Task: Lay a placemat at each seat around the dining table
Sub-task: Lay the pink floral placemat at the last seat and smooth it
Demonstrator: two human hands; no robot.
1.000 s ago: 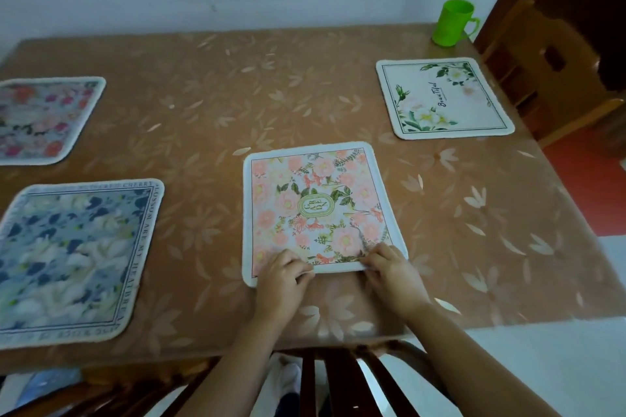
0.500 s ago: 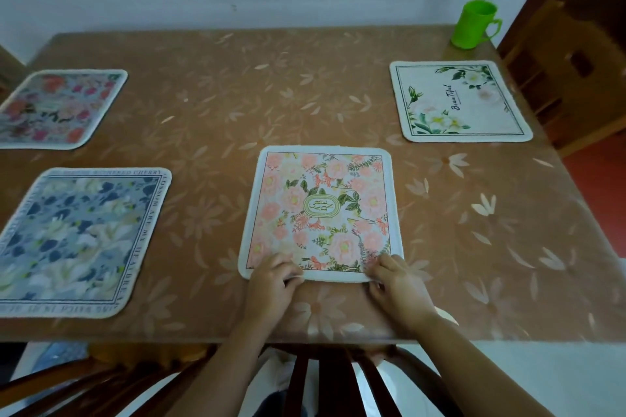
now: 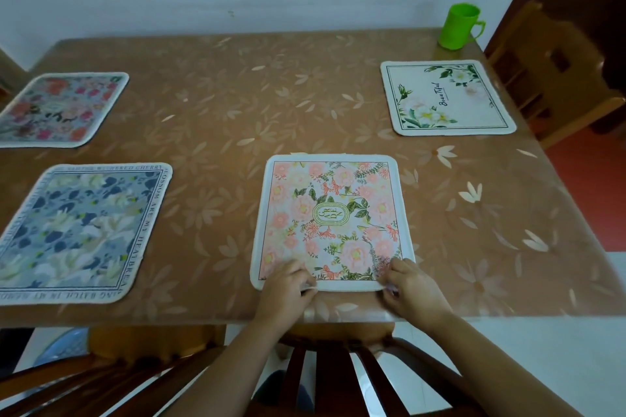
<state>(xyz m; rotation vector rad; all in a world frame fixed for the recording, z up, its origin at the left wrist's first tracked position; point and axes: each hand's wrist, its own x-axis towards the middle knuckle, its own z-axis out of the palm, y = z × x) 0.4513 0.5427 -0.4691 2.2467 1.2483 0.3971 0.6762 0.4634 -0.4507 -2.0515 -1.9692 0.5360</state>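
A pink floral placemat lies flat on the brown dining table, near its front edge. My left hand pinches the mat's near left corner, and my right hand pinches its near right corner. A blue floral placemat lies at the front left. Further back on the left is a dark mat with red flowers. A white placemat with green leaves sits at the back right.
A green plastic mug stands at the table's back right corner. A wooden chair is at the right side. Chair backs stand directly below my hands and at the lower left. A white wall runs behind the table.
The pink mat has turned square to the table edge under both hands. My view has shifted left and back a little.
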